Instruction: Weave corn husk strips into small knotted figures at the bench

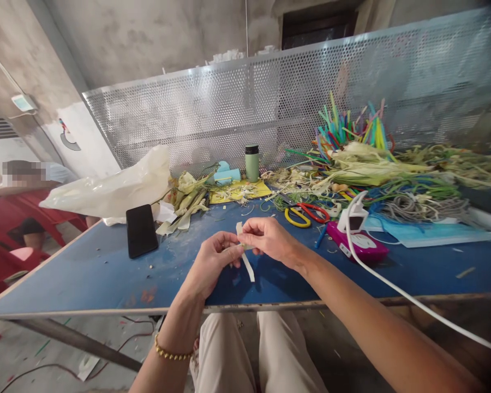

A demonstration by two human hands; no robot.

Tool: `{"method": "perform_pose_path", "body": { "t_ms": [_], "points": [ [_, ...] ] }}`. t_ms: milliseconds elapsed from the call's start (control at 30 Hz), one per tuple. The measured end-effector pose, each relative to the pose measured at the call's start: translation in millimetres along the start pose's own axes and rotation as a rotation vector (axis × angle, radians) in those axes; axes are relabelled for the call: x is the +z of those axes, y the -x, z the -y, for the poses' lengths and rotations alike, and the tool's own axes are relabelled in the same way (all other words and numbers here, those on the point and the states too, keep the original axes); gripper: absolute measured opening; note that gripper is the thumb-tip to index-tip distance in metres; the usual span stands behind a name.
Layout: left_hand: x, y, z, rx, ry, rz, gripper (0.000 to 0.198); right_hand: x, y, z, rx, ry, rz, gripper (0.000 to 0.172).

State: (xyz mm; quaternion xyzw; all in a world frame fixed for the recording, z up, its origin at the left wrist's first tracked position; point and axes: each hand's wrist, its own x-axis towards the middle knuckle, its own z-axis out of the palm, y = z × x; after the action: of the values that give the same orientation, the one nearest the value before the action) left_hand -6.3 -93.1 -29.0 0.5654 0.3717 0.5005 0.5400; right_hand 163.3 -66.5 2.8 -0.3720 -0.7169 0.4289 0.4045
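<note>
A narrow pale strip, which looks like a piece of corn husk, is held up just above the front of the blue table. My left hand pinches it from the left between thumb and fingers. From the right, my right hand is closed on the same strip, its fingertips touching those of the left. One end of the strip sticks up past the fingers and the other hangs down below them. Exactly how it is folded or wrapped between the fingertips is hidden.
Scissors with yellow and red handles lie beyond my right hand. A black phone is on the left. Dried husks, a green tumbler and a magenta box with a white cable stand farther back. A person sits at far left.
</note>
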Motion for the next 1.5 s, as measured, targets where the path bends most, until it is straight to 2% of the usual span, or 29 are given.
{"method": "perform_pose_path", "body": {
  "t_ms": [67,167,200,233,267,367,400,500,567,733,933,1033,1133,1233,1333,1400,1500],
  "points": [
    [-0.7,-1.3,-1.0,0.066,-0.035,-0.147,0.032,-0.5,-0.4,0.8,0.025,-0.070,-0.046,0.033],
    [-2.8,-2.8,-2.1,0.239,-0.196,-0.511,0.028,-0.9,-1.9,1.6,0.012,-0.179,-0.144,0.034],
    [-3.1,-3.1,-2.2,0.281,-0.256,-0.588,0.025,-0.7,-2.4,1.7,0.000,-0.200,-0.168,0.034],
    [-2.8,-3.4,-2.3,0.298,-0.306,-0.607,0.025,-0.3,-2.7,1.7,-0.009,-0.208,-0.186,0.033],
    [-1.7,-3.7,-2.3,0.293,-0.339,-0.569,0.026,0.4,-3.0,1.7,-0.015,-0.206,-0.198,0.033],
    [4.4,-5.3,-1.8,0.239,-0.363,-0.338,0.028,3.2,-3.1,1.1,-0.017,-0.186,-0.195,0.031],
    [6.7,-5.9,-1.6,0.239,-0.377,-0.318,0.026,4.3,-3.1,0.7,-0.016,-0.181,-0.188,0.030],
    [11.3,-7.5,-0.9,0.243,-0.391,-0.350,0.023,7.6,-3.2,-0.5,-0.023,-0.175,-0.168,0.029],
    [12.2,-7.9,-0.8,0.204,-0.317,-0.352,0.025,9.3,-3.6,-1.5,-0.042,-0.182,-0.154,0.028],
    [11.3,-7.5,-2.0,0.125,-0.075,-0.216,0.037,10.5,-4.7,-4.7,-0.118,-0.200,-0.104,0.023],
    [7.8,-6.7,-1.5,0.072,0.070,-0.091,0.031,10.3,-3.0,-5.5,-0.184,-0.127,-0.069,0.021],
    [5.8,-6.1,-1.1,0.046,0.135,-0.078,0.028,9.5,-1.3,-2.8,-0.158,-0.105,-0.059,0.025],
    [4.2,-6.1,-0.3,0.074,0.177,-0.123,0.024,7.0,-1.3,-1.4,-0.146,-0.063,-0.034,0.036],
    [3.9,-6.8,0.7,0.135,0.037,-0.178,0.020,3.9,-3.2,-2.9,-0.104,-0.005,-0.088,0.050],
    [5.1,-6.7,2.0,0.210,-0.275,-0.203,0.014,1.5,-5.3,-5.1,-0.027,-0.002,-0.132,0.059],
    [6.0,-5.9,3.4,0.315,-0.514,-0.228,0.010,0.0,-6.1,-5.9,0.048,-0.039,-0.154,0.064],
    [7.2,-4.1,6.3,0.467,-0.812,-0.274,0.017,-1.9,-6.3,-6.3,0.131,-0.047,-0.172,0.063]
  ]
}}
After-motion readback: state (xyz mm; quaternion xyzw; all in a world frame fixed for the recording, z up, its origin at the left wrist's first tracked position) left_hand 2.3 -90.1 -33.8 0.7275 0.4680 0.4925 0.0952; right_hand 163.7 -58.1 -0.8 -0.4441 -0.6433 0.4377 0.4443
